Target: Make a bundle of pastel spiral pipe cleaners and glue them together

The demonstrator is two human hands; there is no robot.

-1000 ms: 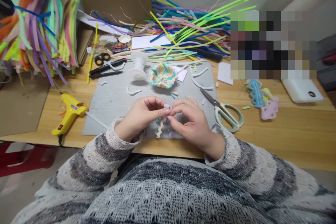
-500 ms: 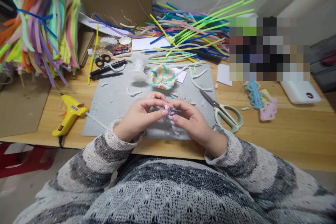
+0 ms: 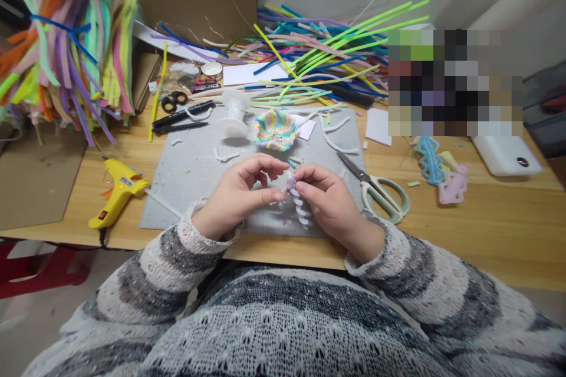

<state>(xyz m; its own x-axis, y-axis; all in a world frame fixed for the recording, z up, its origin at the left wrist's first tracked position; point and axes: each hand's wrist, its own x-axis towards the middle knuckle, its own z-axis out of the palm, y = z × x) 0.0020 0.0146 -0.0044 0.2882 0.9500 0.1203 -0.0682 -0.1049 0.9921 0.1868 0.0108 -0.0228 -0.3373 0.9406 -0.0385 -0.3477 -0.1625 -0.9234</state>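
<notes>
Both hands work over the near edge of a grey cutting mat (image 3: 194, 171) on the wooden table (image 3: 477, 230). The left hand (image 3: 236, 191) and right hand (image 3: 329, 203) meet at the fingertips, pinched narrow around a small crimped pipe-cleaner piece (image 3: 295, 197), pale lilac at the top with a white zigzag tail hanging below the right fingers. The pinch point is partly covered by fingers, so which hand bears the grip is unclear; both appear closed on it. The piece is held just above the mat, not resting on it.

On the mat beyond the hands: a finished ruffled pastel flower (image 3: 275, 128), a clear spool (image 3: 233, 111) just left of it, and short white offcuts. Scissors with pale green handles (image 3: 384, 194) lie at the mat's right edge, near the right hand. A yellow glue gun (image 3: 117, 191) sits left of the mat, nozzle resting on it. Loose pipe cleaners (image 3: 327, 53) are heaped at the back; a tied bundle (image 3: 66, 47) hangs at far left.
</notes>
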